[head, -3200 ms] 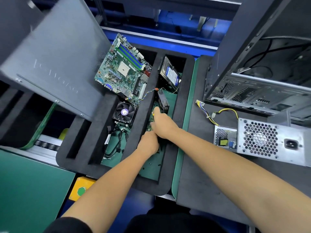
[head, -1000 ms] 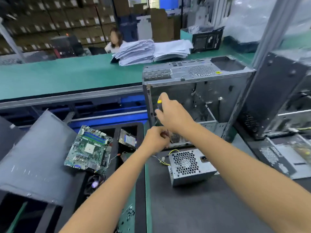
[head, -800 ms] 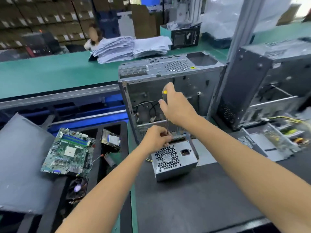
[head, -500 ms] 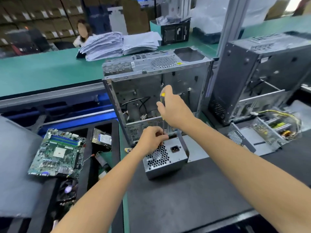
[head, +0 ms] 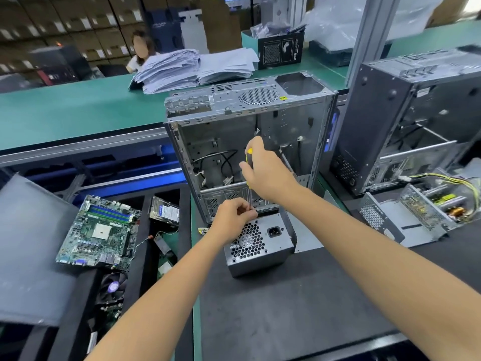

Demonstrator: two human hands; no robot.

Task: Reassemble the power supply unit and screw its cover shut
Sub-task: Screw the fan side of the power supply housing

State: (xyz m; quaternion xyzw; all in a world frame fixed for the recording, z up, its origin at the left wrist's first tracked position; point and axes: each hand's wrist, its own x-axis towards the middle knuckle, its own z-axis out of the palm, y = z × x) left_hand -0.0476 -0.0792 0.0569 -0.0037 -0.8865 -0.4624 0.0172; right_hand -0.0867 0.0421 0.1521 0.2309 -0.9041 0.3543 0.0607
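Head view puts the power supply point(head: 260, 243) on the dark counter point(head: 299, 308), just in front of the open computer case point(head: 234, 142), its fan grille and power socket facing me. I judge it a stiff sheet-metal box, fairly heavy for its size, with thin folded edges that can bite a finger. It looks slippery on the flat painted sides, so I would take it by the corners or press it down from the top edge rather than pinch a face. The perforated grille is the weak spot; I would keep my fingers off it.

My left hand point(head: 231, 220) sits at the top near corner of the box, fingers curled and pinched together at the tip of the screwdriver point(head: 249, 175). I take it that a small screw is between them, but it is too small to see. My right hand point(head: 265, 173) is wrapped round the yellow-and-black handle, holding the tool nearly upright with the thin shaft running down to the left fingertips. Neither hand is loose: one clamps the tool, the other pinches at its point.

A screw that size is light and easy to drop, so I judge the tricky part is steadying it on the tip until it bites. The box may slide on the mat under turning force, so some downward pressure helps.

Off to the right lies a second power supply point(head: 416, 212) with its cover off; to the left a circuit board point(head: 99, 230) rests on a foam tray point(head: 145, 269).
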